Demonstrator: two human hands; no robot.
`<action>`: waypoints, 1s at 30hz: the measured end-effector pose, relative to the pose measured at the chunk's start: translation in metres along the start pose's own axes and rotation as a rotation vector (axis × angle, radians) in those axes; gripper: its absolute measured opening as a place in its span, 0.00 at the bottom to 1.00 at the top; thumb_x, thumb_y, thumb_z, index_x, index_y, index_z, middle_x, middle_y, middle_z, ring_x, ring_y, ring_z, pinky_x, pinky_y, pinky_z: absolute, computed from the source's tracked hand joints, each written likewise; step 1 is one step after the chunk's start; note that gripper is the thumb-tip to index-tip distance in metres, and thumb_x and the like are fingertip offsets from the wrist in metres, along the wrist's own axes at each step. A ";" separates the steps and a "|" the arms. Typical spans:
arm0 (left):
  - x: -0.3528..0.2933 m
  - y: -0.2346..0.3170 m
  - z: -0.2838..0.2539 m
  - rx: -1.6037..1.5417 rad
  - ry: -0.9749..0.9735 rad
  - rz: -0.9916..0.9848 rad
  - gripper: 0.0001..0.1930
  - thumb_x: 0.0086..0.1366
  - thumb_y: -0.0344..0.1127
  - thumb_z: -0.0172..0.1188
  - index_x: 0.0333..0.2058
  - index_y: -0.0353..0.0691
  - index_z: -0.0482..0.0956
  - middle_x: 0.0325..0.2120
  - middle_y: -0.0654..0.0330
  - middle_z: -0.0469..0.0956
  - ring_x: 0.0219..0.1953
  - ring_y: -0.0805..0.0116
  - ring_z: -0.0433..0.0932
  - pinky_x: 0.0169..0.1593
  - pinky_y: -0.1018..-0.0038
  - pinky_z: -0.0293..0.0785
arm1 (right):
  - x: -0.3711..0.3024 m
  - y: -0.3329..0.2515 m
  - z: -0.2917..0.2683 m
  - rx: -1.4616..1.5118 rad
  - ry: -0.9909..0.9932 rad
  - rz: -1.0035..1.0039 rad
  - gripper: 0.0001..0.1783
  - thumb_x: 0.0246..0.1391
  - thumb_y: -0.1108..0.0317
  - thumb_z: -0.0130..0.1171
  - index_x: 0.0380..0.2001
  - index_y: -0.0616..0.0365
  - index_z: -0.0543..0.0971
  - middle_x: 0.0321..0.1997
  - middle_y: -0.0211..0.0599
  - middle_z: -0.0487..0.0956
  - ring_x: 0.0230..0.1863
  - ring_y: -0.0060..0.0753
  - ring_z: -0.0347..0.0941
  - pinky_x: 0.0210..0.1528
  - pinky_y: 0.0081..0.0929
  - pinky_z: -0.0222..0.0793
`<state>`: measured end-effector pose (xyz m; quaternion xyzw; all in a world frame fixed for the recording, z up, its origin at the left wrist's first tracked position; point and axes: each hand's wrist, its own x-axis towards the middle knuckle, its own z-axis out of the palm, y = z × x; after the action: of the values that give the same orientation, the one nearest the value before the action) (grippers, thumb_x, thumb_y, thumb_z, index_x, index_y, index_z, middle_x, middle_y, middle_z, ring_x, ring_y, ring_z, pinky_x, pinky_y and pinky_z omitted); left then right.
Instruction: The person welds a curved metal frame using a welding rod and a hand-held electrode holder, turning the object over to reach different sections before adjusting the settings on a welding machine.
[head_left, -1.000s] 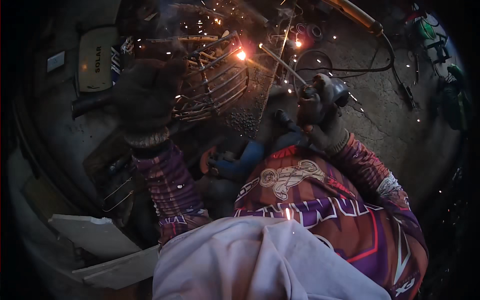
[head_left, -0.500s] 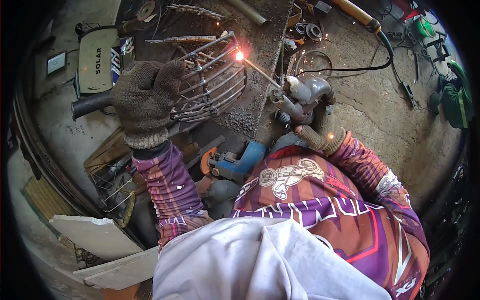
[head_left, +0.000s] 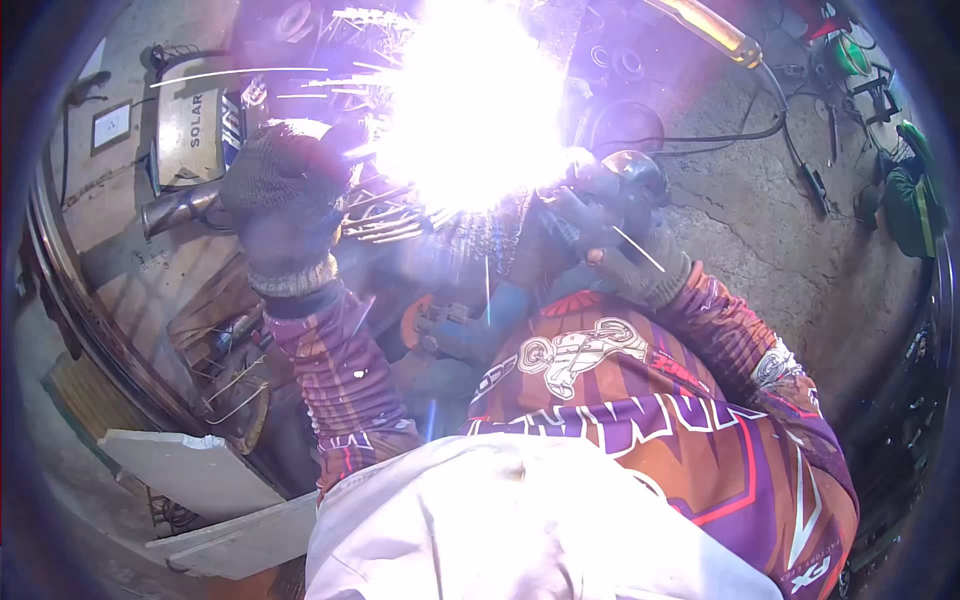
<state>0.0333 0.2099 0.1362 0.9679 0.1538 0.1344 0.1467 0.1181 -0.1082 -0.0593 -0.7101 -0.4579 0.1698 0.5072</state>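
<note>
A blinding white arc (head_left: 475,105) with flying sparks covers the upper middle and hides the electrode tip and most of a cage of bent metal rods (head_left: 385,222). My left hand (head_left: 285,205), in a brown knitted glove, is closed around a dark metal pipe (head_left: 180,212) whose end sticks out to the left; the rod cage lies just right of this hand. Lower right of the glare, my right hand (head_left: 645,270), also gloved, grips a grey welding electrode holder (head_left: 580,210). A spark streak crosses near its wrist.
A pale boxy machine (head_left: 190,130) stands at the upper left. Below the arc lies a blue power tool (head_left: 470,330) with an orange part. A yellow-handled tool (head_left: 715,30) trails a black cable at the upper right. White boards (head_left: 195,470) lean at the lower left.
A small red glow with a few sparks has flared into a huge white arc, washing out the rod cage and electrode. Both hands stay in nearly the same places.
</note>
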 end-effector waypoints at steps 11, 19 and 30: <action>0.011 0.015 0.011 -0.404 -0.047 -0.066 0.13 0.64 0.38 0.68 0.27 0.34 0.81 0.23 0.65 0.77 0.26 0.75 0.74 0.32 0.75 0.69 | -0.025 0.020 0.021 0.568 0.194 0.283 0.39 0.51 0.51 0.67 0.59 0.66 0.68 0.39 0.32 0.78 0.39 0.27 0.74 0.44 0.27 0.71; 0.023 0.029 0.013 -0.038 0.057 0.074 0.18 0.57 0.46 0.73 0.23 0.35 0.82 0.16 0.59 0.75 0.20 0.68 0.74 0.27 0.70 0.68 | -0.013 0.007 0.009 0.506 0.176 0.215 0.44 0.48 0.48 0.69 0.60 0.67 0.65 0.56 0.50 0.72 0.58 0.50 0.70 0.60 0.42 0.65; 0.022 0.027 0.010 0.029 0.069 0.074 0.18 0.58 0.47 0.72 0.24 0.36 0.82 0.18 0.58 0.76 0.21 0.64 0.75 0.28 0.68 0.70 | -0.007 0.011 0.010 0.281 0.137 0.096 0.41 0.44 0.49 0.69 0.54 0.69 0.70 0.49 0.57 0.76 0.50 0.58 0.73 0.54 0.44 0.68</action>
<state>0.0634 0.1903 0.1400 0.9698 0.1245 0.1706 0.1220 0.1123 -0.1095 -0.0746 -0.6631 -0.3596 0.2072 0.6230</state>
